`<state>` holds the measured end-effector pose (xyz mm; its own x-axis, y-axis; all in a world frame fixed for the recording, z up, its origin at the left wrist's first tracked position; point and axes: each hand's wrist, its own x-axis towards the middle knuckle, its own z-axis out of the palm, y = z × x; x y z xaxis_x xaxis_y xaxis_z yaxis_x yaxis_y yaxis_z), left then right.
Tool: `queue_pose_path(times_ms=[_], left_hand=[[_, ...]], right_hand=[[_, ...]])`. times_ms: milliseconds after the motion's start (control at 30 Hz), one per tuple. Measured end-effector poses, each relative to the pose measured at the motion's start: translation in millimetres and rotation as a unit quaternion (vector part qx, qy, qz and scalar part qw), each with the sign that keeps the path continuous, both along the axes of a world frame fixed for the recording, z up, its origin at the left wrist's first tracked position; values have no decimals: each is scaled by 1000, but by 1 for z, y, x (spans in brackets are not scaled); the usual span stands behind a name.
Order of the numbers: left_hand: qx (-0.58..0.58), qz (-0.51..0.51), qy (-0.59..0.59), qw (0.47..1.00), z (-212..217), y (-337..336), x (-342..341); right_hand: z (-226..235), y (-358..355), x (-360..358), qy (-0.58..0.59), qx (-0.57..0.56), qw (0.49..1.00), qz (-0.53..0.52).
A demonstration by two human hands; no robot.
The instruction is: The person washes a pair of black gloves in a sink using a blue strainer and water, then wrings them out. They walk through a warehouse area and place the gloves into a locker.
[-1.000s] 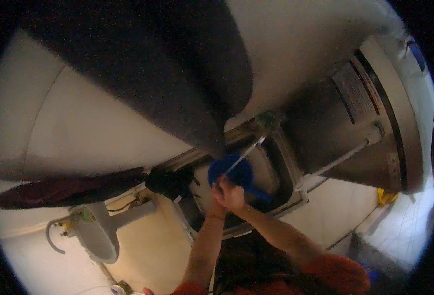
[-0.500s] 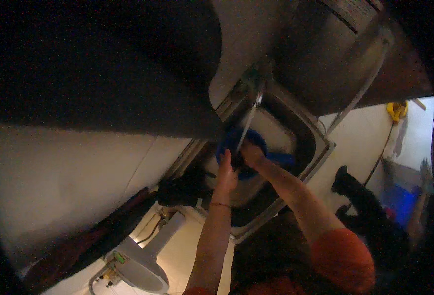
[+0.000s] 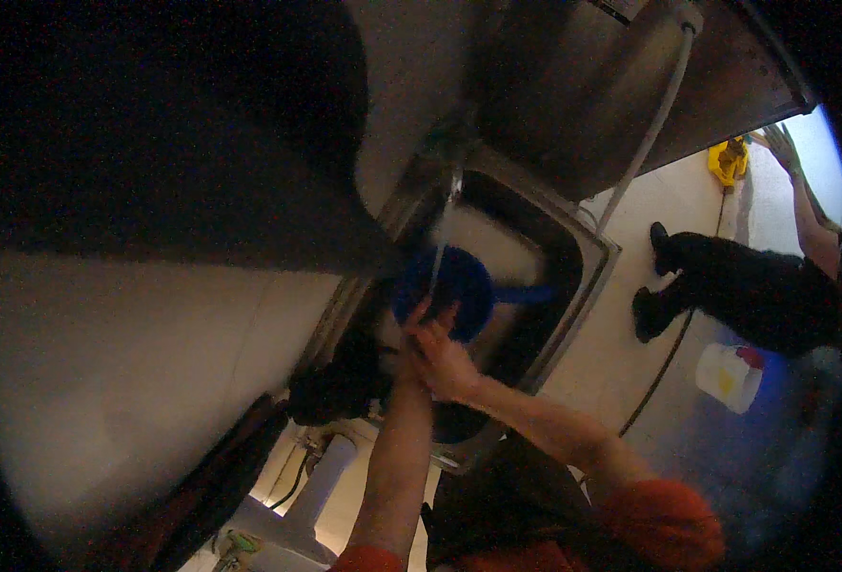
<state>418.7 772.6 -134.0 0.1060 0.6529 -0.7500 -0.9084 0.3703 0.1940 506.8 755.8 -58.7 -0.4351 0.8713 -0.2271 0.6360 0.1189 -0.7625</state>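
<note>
Dim sink, water running: right grip lies across left grip, the view too dark to tell whether either is closed; blue pan sits beneath and just beyond both, handle pointing right.

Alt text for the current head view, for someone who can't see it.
The wearer's right hand overlaps their left hand at the near side of a blue handled vessel in a sink, a thin water stream falling toward them. Another person in dark trousers is at far right.
</note>
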Motion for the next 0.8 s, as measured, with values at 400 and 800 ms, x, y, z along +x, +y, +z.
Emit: queue_pose_path(times_ms=[400,800], left_hand=[[-83,-73,256,960,11,-16,30],[-84,-73,157,981,36,-5,-2]], right_hand=[[-36,77,41,-150,72,985,32],[-122,86,25,-149,-38,980,129]])
